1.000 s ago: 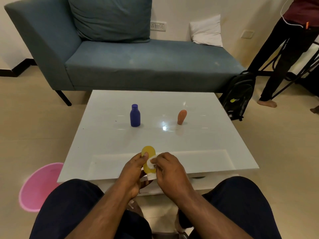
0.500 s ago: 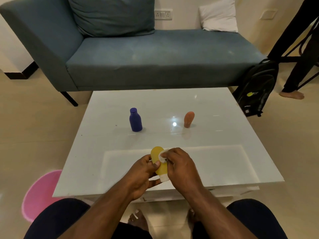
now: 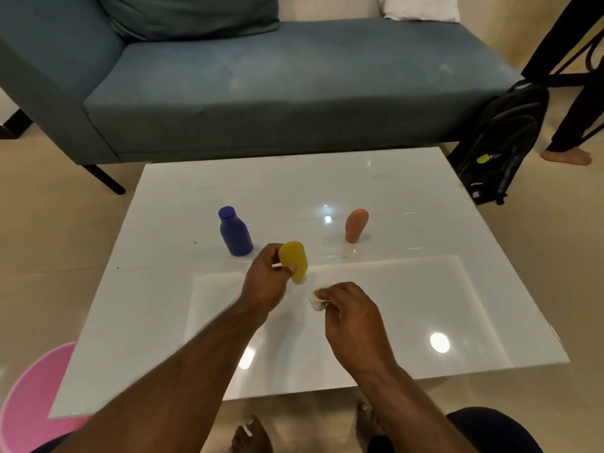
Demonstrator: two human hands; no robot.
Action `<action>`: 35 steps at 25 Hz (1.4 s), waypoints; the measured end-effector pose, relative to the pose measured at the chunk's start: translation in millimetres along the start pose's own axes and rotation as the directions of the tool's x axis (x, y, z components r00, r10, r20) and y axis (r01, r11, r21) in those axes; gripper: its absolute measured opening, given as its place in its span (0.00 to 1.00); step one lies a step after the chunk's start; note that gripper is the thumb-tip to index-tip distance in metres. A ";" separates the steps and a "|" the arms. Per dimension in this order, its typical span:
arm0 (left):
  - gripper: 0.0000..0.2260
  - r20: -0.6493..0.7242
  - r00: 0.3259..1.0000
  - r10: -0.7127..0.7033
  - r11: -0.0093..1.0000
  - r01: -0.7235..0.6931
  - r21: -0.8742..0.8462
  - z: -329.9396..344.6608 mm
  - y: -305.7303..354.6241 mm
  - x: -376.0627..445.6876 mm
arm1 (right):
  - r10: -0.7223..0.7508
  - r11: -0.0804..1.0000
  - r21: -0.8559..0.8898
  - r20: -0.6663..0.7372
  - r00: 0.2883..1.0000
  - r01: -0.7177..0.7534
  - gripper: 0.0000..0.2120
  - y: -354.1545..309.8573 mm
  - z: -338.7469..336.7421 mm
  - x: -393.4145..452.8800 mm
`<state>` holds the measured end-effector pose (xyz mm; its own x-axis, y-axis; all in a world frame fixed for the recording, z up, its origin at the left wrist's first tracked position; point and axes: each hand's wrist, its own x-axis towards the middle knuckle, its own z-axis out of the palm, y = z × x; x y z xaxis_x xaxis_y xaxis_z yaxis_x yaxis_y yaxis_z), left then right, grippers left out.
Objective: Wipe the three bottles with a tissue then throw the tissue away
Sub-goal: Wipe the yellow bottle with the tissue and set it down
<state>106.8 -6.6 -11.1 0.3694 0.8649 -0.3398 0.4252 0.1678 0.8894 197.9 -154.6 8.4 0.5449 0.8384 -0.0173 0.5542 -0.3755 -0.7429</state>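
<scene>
- the left hand (image 3: pixel 263 282) grips the yellow bottle (image 3: pixel 293 260) by its middle, thumb in front and fingers behind, cap end down and at or just above the surface (image 3: pixel 408 308); contact there is hard to tell.
- the right hand (image 3: pixel 351 310) pinches a small wad of tissue (image 3: pixel 316 301) between thumb and fingertips, just beside the yellow bottle and apart from it.
- the yellow bottle looks like a soft squeeze tube: light, a little yielding, probably grippy rather than slick. the waist is the safe place to take it; a hard squeeze could dent it or tip it.
- the blue bottle (image 3: pixel 235 236) looks stiffer, with a screw cap; the body below the shoulder is the natural hold. it stands upright, near the left hand.
- the orange bottle (image 3: pixel 355 225) stands cap down on a narrow foot, well apart to the right, and likely topples easily.
- the tissue is limp and tears if dragged hard.
- the surface is glossy white and reflective, so light bottles may slide on it.
- a pink bin (image 3: pixel 29 407) sits on the floor at the left, a likely place for the tissue.
- a blue sofa (image 3: pixel 261 89) is beyond, a black backpack (image 3: pixel 503 142) to the right, and another person's leg (image 3: pixel 570 125) past that.
</scene>
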 end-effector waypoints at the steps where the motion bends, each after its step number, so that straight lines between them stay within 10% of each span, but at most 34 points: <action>1: 0.15 -0.011 1.000 0.019 1.000 -0.019 0.013 2.2 0.0 13.1 | 0.001 1.000 -0.001 -0.009 1.000 -0.001 0.10 4.6 0.8 5.1; 35: 0.21 0.059 0.993 0.101 0.969 -0.111 0.221 11.5 7.9 92.2 | 0.029 0.999 0.019 0.046 0.999 -0.030 0.10 30.3 11.7 15.6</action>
<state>153.7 69.0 -39.0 0.4584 0.8480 -0.2660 0.5534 -0.0382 0.8320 215.8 -148.2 -22.2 0.5315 0.8442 -0.0695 0.5252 -0.3928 -0.7549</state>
